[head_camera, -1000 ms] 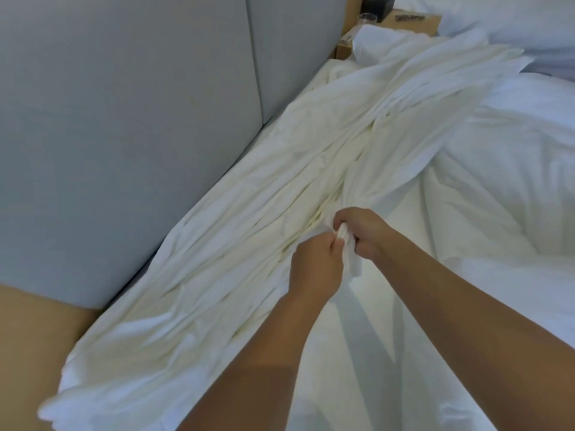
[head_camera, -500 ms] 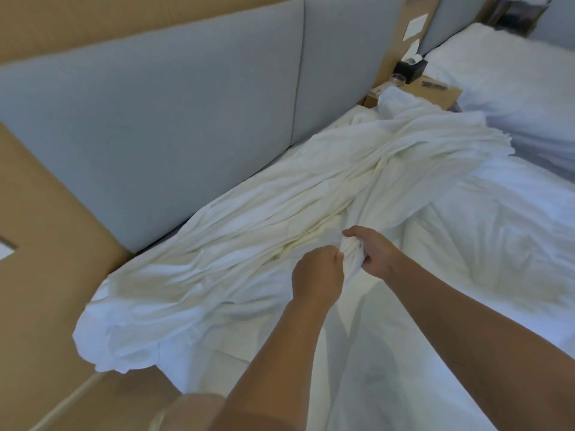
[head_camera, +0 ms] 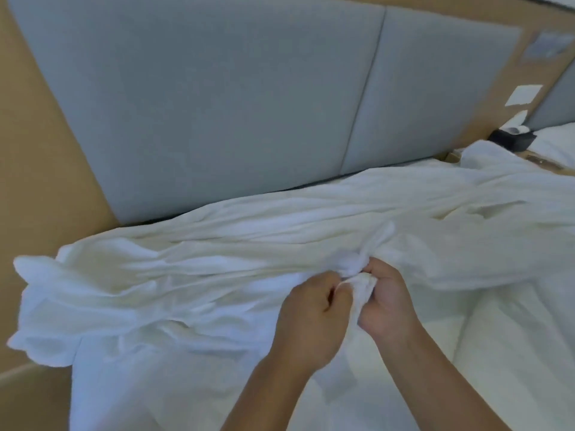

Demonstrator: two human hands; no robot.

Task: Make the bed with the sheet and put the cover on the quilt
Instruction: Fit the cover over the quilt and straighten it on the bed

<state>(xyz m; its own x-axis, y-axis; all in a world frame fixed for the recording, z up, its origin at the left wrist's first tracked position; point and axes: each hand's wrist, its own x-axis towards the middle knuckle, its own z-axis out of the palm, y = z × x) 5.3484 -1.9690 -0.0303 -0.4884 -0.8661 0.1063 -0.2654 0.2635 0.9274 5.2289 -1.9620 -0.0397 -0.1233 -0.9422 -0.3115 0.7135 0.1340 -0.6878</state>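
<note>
Two hands close together, left hand (head_camera: 311,315) and right hand (head_camera: 387,303), clamped on one fold of crumpled white fabric sheet (head_camera: 202,253). Bunch stretched lengthwise along grey padded headboard (head_camera: 217,104), beyond both.

I see my left hand (head_camera: 311,315) and right hand (head_camera: 389,303) almost touching, fingers curled, each gripping a fold of the white sheet (head_camera: 217,262). The sheet lies bunched in a long ridge across the bed (head_camera: 513,368), along the grey padded headboard (head_camera: 217,104). A black box (head_camera: 513,140) sits far right.
</note>
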